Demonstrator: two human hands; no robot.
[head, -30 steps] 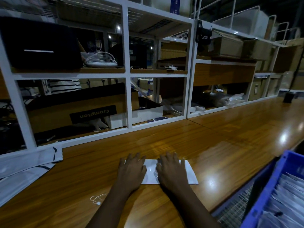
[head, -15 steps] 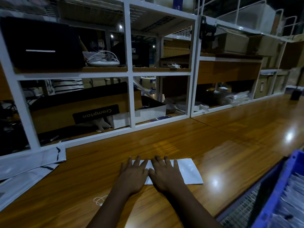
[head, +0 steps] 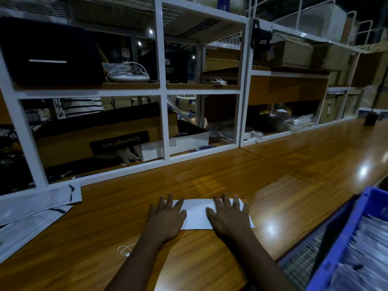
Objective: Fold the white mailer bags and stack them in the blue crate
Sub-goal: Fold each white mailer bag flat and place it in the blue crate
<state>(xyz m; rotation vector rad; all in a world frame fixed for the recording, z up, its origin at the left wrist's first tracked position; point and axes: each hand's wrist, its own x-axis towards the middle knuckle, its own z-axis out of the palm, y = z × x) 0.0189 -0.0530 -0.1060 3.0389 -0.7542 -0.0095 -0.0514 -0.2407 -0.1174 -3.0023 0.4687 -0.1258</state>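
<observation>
I see both hands lying flat on one folded white mailer bag, which sits on the wooden surface near its front edge. The left hand covers the bag's left end and the right hand its right end — fingers straight, slightly spread, pressing down and pinching nothing. The blue crate stands beyond the front edge to the right, with folded bags inside. Unfolded mailer bags lie at the left edge.
</observation>
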